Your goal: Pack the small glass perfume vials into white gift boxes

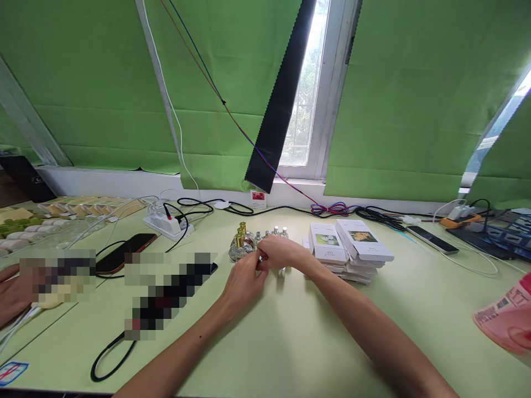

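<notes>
My left hand [244, 276] and my right hand [282, 252] meet over the middle of the table. The fingers of both are closed together, and what lies between them is hidden. Small glass bottles with silver caps [285, 231] stand right behind my right hand, which covers most of them. Beside my left fingertips is a rounded glass bottle with a gold cap [239, 239], with more of the same kind behind it. To the right of my right hand are stacked white boxes [329, 251] with flower pictures.
A dark phone [136, 251] and a white power strip [164, 225] with cables lie at the left. A co-worker's hand [12, 293] shows at the left edge. Another phone [432, 239] and a pink packet [508, 318] are on the right.
</notes>
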Tool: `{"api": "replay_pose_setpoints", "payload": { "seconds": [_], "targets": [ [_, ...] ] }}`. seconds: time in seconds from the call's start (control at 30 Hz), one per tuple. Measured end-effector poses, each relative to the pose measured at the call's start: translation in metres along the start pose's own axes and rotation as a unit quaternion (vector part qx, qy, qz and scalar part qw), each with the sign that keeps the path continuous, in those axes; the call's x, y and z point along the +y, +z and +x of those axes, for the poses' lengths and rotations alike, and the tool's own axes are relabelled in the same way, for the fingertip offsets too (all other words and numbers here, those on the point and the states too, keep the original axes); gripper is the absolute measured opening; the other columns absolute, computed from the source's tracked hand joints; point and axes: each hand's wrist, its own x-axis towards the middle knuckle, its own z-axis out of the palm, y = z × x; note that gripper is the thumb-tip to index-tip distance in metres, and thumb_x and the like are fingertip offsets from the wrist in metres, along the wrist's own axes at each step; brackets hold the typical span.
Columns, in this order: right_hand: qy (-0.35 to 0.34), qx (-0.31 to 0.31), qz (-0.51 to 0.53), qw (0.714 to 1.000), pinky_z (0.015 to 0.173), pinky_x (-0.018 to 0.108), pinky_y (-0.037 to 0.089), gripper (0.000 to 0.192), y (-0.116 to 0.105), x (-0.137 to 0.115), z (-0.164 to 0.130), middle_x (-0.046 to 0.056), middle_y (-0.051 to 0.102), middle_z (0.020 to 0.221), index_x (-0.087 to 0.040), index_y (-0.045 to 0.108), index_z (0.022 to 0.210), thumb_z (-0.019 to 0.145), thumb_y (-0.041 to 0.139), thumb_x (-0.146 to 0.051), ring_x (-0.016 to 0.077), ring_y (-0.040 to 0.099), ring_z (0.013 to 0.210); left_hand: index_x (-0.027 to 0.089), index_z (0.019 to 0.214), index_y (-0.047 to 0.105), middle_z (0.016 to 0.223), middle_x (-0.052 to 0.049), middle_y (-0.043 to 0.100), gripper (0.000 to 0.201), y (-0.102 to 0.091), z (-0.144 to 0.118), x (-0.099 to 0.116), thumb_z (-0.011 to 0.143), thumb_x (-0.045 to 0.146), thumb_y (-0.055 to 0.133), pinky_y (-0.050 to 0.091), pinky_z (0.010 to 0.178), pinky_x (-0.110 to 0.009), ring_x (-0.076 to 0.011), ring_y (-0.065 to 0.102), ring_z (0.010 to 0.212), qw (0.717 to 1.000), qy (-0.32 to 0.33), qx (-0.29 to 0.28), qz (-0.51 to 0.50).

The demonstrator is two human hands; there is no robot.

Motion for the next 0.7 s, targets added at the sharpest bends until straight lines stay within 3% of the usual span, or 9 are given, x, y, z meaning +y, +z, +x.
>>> {"api": "replay_pose_setpoints", "payload": {
  "seconds": [0.27,0.4,0.6,0.7],
  "targets": [
    [0.011,-0.010,-0.007,1.000,0.056,0.026,0.041,0.011,-0.002,-0.002,0.000,0.008,0.071,0.077,-0.017,0.069,0.075,0.082,0.063,-0.023,0.0189,0.065,0.069,0.022,0.084,0.051,0.079,-0.002,0.065,0.005,0.001,0.000,0.002,0.086,0.017,0.050,0.037,0.061,-0.030,-0.0189,0.059,0.070,1.000,0.000,0.002,0.007],
    [0.020,0.002,-0.004,1.000,0.056,0.026,0.039,0.011,-0.003,0.000,-0.001,0.009,0.072,0.082,-0.018,0.070,0.080,0.083,0.060,-0.022,0.0195,0.065,0.072,0.022,0.092,0.053,0.084,-0.002,0.066,0.005,0.001,0.000,0.001,0.088,0.020,0.050,0.040,0.064,-0.030,-0.0193,0.061,0.073,1.000,0.012,0.018,-0.008],
    [0.043,0.056,0.014,0.997,0.056,0.026,0.033,0.020,-0.010,0.010,-0.005,0.006,0.072,0.083,-0.019,0.070,0.085,0.091,0.058,-0.035,0.0177,0.063,0.072,0.021,0.126,0.050,0.105,-0.007,0.068,0.035,0.001,0.000,0.000,0.091,0.024,0.052,0.047,0.066,-0.032,-0.0178,0.061,0.071,0.998,-0.002,0.046,-0.042],
    [0.058,0.094,0.036,0.993,0.061,0.025,0.034,0.014,-0.017,0.017,-0.008,0.005,0.073,0.086,-0.020,0.071,0.088,0.089,0.059,-0.027,0.0162,0.062,0.076,0.021,0.133,0.044,0.110,-0.006,0.065,0.043,0.001,0.000,-0.002,0.092,0.029,0.051,0.048,0.066,-0.033,-0.0137,0.055,0.059,0.997,-0.018,0.059,-0.049]
  ]
}}
